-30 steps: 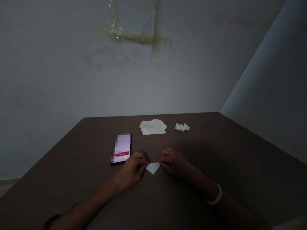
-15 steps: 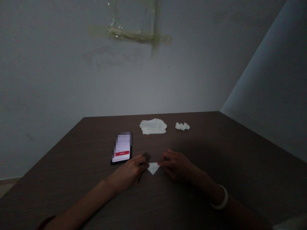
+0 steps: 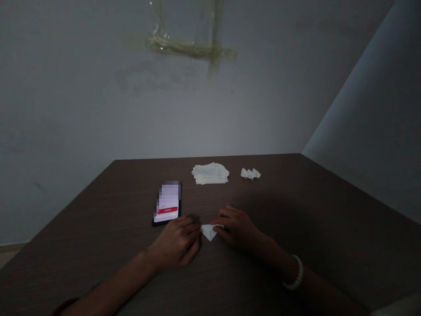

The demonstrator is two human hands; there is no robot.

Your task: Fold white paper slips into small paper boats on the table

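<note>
A small piece of folded paper (image 3: 208,232), shaped like a triangle with its point toward me, lies on the table between my hands. My right hand (image 3: 235,226) pinches its right corner, with the thumb on the near face and the fingers behind. At the left corner is my left hand (image 3: 180,239), its fingers curled together and their tips against the paper's edge; how firmly they grip is hard to see. A white beaded bracelet (image 3: 298,273) circles my right wrist.
A phone (image 3: 167,204) with a lit screen lies just beyond my left hand. Farther back sit a stack of printed paper slips (image 3: 210,173) and several small folded paper pieces (image 3: 250,174). The brown table (image 3: 131,184) meets a grey wall with tape on it.
My right hand has shifted slightly left, its thumb now over the paper's right part. My left hand has turned a little, its thumb drawn down off the paper.
</note>
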